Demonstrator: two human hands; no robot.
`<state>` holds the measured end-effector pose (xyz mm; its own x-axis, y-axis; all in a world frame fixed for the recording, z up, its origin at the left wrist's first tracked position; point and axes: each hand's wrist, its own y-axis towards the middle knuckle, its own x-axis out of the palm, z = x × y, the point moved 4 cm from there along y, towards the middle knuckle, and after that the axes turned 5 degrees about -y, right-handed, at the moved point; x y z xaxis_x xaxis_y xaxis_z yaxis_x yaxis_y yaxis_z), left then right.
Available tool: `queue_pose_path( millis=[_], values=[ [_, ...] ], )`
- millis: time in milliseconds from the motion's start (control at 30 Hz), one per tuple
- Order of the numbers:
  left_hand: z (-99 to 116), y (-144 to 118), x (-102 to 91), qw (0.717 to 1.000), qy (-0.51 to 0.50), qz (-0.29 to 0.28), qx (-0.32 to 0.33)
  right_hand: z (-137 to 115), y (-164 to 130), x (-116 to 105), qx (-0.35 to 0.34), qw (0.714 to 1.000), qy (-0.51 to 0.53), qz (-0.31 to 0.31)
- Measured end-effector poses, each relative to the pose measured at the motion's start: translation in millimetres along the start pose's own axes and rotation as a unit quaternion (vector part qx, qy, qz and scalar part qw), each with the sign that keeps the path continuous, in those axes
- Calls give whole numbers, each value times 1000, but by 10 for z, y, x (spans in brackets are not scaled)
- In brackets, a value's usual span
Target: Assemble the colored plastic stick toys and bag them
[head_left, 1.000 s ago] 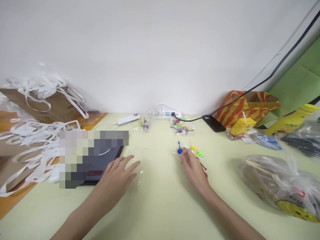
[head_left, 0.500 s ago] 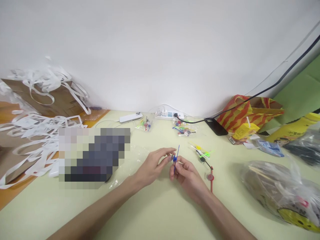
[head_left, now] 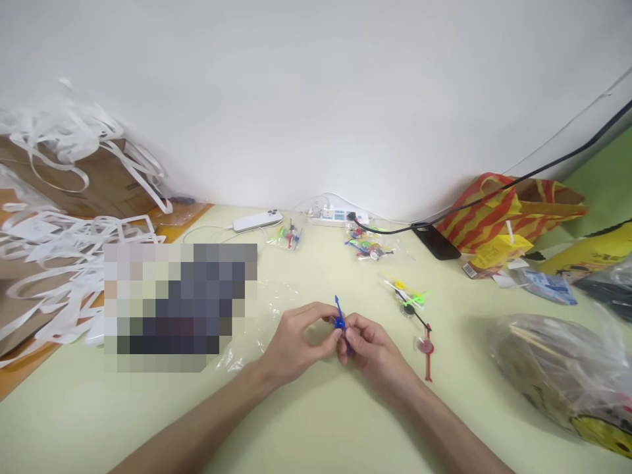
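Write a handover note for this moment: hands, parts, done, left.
Left hand and right hand: both pinch the small blue plastic piece between them, above the table.
Loose pieces: red piece and yellow-green pieces lie right of the hands.
Done: two small clear bags with coloured pieces lie near the power strip.
Left: the loose pieces; an empty clear bag lies left of the hands.

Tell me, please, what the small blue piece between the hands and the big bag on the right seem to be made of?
Blue piece: probably moulded plastic, going by its saturated colour and thin stem. Big bag: thin clear plastic film, crinkled, glossy, contents showing through.
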<state>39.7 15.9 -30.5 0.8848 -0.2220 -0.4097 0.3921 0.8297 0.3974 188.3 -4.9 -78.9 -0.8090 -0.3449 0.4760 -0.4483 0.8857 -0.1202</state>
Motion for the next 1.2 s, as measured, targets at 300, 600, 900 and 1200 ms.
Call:
queue_pose_path(
  millis=[300, 600, 900, 1200],
  values=[
    [-39, 21, -8, 992, 61, 4, 111, 25, -8, 75, 49, 992, 113, -1],
    [-205, 111, -319, 980, 176, 70, 56, -111, -43, -131, 21, 981, 187, 44],
    [-445, 254, -136, 949, 309, -66, -3, -85, 18, -239, -4, 992, 20, 127],
    [-423, 242, -141, 973, 217, -30, -77, -89, -8, -243, -7, 991, -3, 133]
  ],
)
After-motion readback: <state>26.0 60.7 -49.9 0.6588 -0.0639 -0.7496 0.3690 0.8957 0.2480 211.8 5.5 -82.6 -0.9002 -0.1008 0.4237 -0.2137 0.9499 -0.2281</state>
